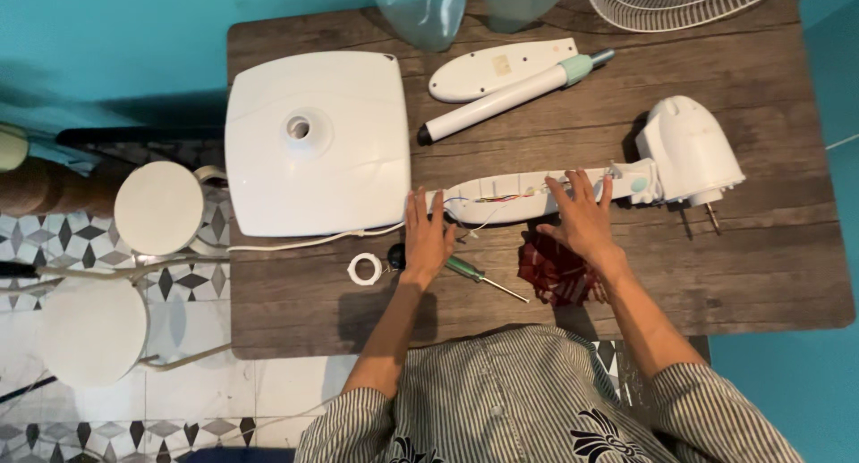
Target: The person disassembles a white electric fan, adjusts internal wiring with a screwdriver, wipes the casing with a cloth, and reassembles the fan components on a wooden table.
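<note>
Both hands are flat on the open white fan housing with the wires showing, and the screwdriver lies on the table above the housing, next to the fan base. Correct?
Not quite. The head view shows the screwdriver lying below the open white fan housing, near the person, between the left hand and right hand, beside a red cloth. The rest stands.

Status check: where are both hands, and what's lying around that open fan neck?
Left hand and right hand flat on the open fan neck, wires exposed. Screwdriver, white ring and red cloth lying just below.
</note>
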